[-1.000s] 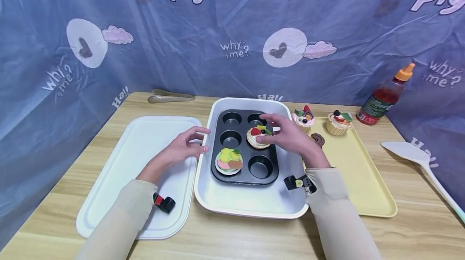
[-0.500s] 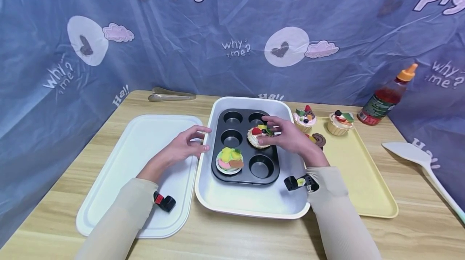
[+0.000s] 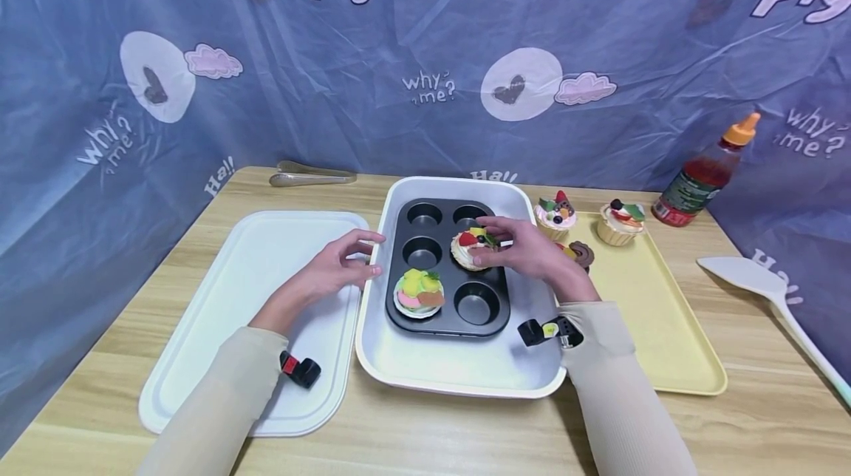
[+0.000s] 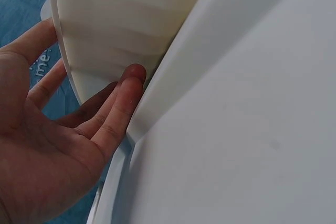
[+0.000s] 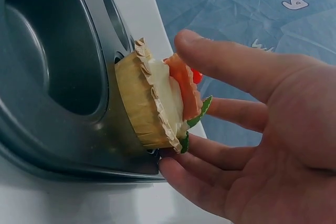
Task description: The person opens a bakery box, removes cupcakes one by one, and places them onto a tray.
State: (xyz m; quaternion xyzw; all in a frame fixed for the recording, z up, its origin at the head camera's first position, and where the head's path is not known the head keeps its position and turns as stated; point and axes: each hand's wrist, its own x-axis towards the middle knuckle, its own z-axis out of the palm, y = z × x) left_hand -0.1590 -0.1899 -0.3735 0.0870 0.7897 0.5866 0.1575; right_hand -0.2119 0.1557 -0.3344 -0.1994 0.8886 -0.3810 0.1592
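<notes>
My right hand (image 3: 528, 247) spreads loosely around a fruit-topped cupcake (image 3: 465, 250) in the middle right cup of a black muffin tin (image 3: 448, 321). In the right wrist view, the thumb stands off the cupcake (image 5: 142, 100) and the fingertips are by its rim. Its gold wrapper rises partly above the tin. A second cupcake (image 3: 419, 295), with yellow and pink topping, sits in the front left cup. Under the tin is a deep white tray (image 3: 465, 376). At this tray's left side, my left hand (image 3: 335, 265) has its fingertips at the rim and outer wall (image 4: 121, 24).
A flat white tray (image 3: 266, 262) lies left, and a yellow tray (image 3: 665, 328) right. Cupcakes on the right include a pink one (image 3: 555, 213), a gold-wrapped one (image 3: 621, 225) and a chocolate one (image 3: 580, 254). Tongs (image 3: 312, 177), a sauce bottle (image 3: 705, 173) and a white spoon (image 3: 758, 280) stand around.
</notes>
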